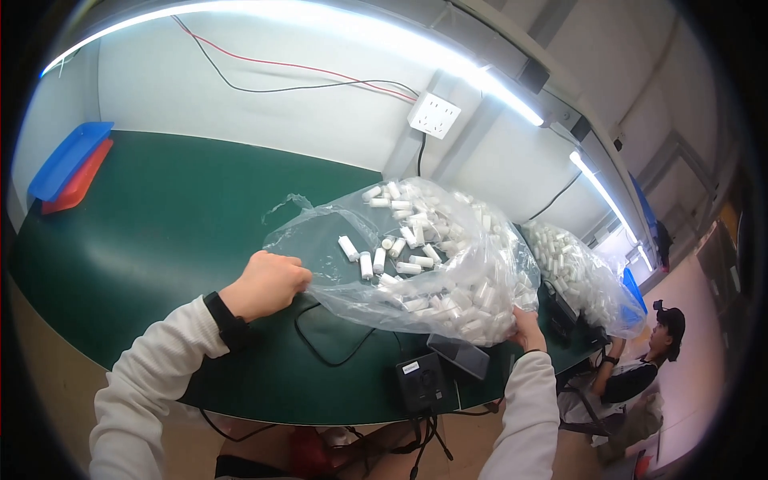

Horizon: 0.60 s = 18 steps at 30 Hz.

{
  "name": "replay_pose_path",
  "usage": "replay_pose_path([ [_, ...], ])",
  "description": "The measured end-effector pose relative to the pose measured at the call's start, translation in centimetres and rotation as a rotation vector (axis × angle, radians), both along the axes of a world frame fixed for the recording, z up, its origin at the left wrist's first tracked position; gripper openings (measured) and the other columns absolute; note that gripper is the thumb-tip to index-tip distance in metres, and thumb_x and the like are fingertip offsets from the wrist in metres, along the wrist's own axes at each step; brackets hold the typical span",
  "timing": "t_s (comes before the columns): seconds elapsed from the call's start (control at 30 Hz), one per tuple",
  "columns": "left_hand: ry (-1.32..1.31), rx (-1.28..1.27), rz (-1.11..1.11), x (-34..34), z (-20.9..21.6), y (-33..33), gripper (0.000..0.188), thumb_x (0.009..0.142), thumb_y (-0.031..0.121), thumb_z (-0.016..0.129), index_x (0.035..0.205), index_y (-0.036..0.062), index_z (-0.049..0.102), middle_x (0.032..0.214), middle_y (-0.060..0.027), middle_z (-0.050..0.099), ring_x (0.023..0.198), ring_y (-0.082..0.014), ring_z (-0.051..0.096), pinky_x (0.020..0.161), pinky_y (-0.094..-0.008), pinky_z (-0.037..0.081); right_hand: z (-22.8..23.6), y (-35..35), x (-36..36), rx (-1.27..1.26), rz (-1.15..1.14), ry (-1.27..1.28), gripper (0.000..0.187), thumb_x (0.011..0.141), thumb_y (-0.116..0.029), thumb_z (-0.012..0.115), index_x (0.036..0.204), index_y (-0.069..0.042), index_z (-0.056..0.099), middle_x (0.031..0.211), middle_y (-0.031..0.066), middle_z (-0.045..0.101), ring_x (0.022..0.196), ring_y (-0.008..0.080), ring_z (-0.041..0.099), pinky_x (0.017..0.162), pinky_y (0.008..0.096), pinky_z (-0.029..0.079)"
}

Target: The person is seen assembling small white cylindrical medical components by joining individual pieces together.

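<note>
A large clear plastic bag (pixel 336 298) lies on its side on the green table, its mouth spread toward the left. Inside are many small white cylinders (pixel 378 261), heaped thickest toward the right; a few lie loose near the mouth. My left hand (pixel 269 284) is closed in a fist on the bag's edge at the near left of the opening. At the bag's near right, my right hand (pixel 527 330) grips the plastic beside the heap, its fingers partly hidden by the bag. A dark band circles my left wrist.
Blue tray (pixel 74 160) sits on a red tray (pixel 80 186) at the far left. Near the front edge are a black box (pixel 422 384) with cables and a flat dark device (pixel 459 355). Another filled bag (pixel 572 260) and a seated person (pixel 628 376) are at right.
</note>
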<state>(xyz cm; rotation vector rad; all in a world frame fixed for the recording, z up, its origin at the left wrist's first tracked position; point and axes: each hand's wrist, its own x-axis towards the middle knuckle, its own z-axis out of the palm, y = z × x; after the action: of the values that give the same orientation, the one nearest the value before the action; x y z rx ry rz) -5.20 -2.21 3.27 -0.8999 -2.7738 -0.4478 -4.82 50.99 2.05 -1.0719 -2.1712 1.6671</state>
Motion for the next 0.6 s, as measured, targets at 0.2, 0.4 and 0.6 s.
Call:
replay_pose_path([
  [0.2,0.278,0.039,0.062,1.3,2.6,-3.8,0.008,0.07,0.003,0.056,0.07,0.0105,0.056,0.069,-0.0036,0.052,0.061,-0.024,0.057,0.052,-0.0331,0.045,1.0,-2.0,-2.4,-0.104,0.17,-0.021,0.094,0.07,-0.021,0.071,0.129,0.001,0.001,0.116,0.0254,0.04,0.083,0.0379,0.058,0.059,0.0536,0.05],
  [0.4,0.275,-0.009,0.121,3.6,2.8,-7.3,0.008,0.069,0.003,0.057,0.071,0.0109,0.058,0.067,-0.0031,0.053,0.058,-0.0227,0.056,0.05,-0.032,0.044,2.8,-8.1,-4.9,0.059,0.433,-0.131,0.074,0.072,-0.022,0.067,0.125,0.008,0.024,0.096,0.021,0.054,0.073,0.0295,0.061,0.055,0.0438,0.053],
  [0.6,0.221,-0.059,0.214,6.4,4.3,-9.2,0.006,0.068,0.006,0.061,0.068,0.0116,0.058,0.066,-0.0029,0.053,0.059,-0.0216,0.057,0.05,-0.0311,0.043,4.0,-11.6,-4.8,0.139,0.552,-0.137,0.055,0.074,-0.024,0.066,0.117,0.003,0.044,0.095,0.0153,0.057,0.073,0.0275,0.061,0.056,0.0432,0.051],
])
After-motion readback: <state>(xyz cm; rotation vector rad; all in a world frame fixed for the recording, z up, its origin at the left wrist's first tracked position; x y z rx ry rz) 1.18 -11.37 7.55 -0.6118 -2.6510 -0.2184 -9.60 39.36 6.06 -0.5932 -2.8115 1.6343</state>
